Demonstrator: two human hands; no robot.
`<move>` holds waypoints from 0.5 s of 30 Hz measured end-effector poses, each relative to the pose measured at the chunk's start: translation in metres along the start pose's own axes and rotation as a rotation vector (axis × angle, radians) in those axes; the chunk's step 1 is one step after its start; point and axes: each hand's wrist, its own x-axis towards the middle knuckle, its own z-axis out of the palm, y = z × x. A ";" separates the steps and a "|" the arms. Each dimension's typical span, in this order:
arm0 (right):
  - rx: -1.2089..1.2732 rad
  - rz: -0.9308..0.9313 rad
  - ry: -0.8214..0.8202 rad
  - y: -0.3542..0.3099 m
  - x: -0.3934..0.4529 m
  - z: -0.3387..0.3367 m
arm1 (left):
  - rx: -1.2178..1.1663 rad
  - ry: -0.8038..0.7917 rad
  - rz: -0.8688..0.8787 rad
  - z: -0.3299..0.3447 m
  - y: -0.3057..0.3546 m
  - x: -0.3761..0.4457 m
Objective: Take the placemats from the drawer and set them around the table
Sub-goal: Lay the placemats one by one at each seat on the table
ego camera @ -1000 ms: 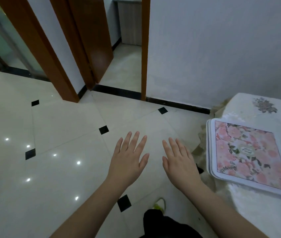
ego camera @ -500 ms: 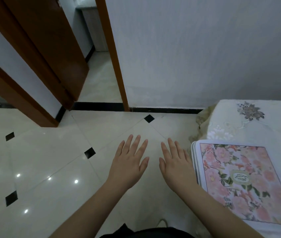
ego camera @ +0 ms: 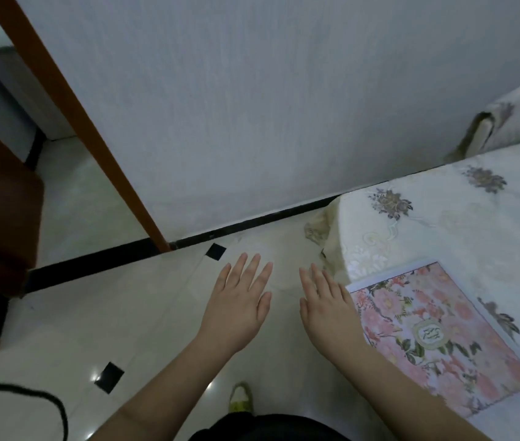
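- The left hand (ego camera: 236, 308) hangs in the lower middle of the frame, palm down over the pale tiled floor (ego camera: 71, 338), fingers straight and slightly spread — it holds nothing.
- The right hand (ego camera: 327, 308) is just beside it to the right, also palm down with straight fingers and nothing in its grasp; its outer edge lies next to the near-left corner of the placemat, though whether it touches cannot be told.
- The placemat (ego camera: 436, 335), pink and floral with a white border and a small oval emblem at its middle, lies flat in the lower right of the frame, on the table (ego camera: 462, 224).
- The table wears a white tablecloth with embroidered grey-brown flowers; its cloth hangs over the left edge towards the floor.
- A grey-white wall (ego camera: 252, 90) fills the upper middle, with a black skirting strip along its foot.
- A brown wooden door frame (ego camera: 71, 103) slants down from the upper left to the skirting.
- A black cable (ego camera: 42, 399) curves across the lower left corner.
- A yellow-green shoe tip (ego camera: 240, 397) shows at the bottom centre, between the forearms.
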 end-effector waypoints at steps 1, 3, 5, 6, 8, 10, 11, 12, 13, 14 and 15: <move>-0.004 0.027 0.018 0.001 0.001 0.000 | -0.012 0.003 0.054 0.001 -0.007 0.010; -0.017 0.100 0.020 0.003 0.000 0.000 | -0.022 0.010 0.149 0.003 -0.019 0.033; -0.025 0.192 0.037 0.009 -0.002 0.003 | -0.042 0.002 0.220 0.007 -0.024 0.057; -0.032 0.243 0.041 0.013 -0.004 0.004 | -0.051 -0.005 0.261 0.009 -0.022 0.068; -0.058 0.337 0.041 0.023 -0.010 0.002 | -0.067 -0.017 0.352 0.014 -0.012 0.085; -0.075 0.428 0.053 0.033 -0.020 -0.001 | -0.098 -0.021 0.447 0.019 0.007 0.098; -0.073 0.470 0.044 0.038 -0.026 -0.002 | -0.109 -0.031 0.482 0.020 0.018 0.103; -0.078 0.514 0.042 0.044 -0.032 -0.003 | -0.120 -0.052 0.519 0.022 0.031 0.108; -0.089 0.552 0.047 0.051 -0.040 -0.002 | -0.127 -0.067 0.557 0.023 0.043 0.112; -0.093 0.592 0.052 0.058 -0.047 -0.002 | -0.135 -0.079 0.600 0.026 0.056 0.116; -0.084 0.638 0.054 0.065 -0.055 -0.003 | -0.136 -0.091 0.647 0.028 0.069 0.120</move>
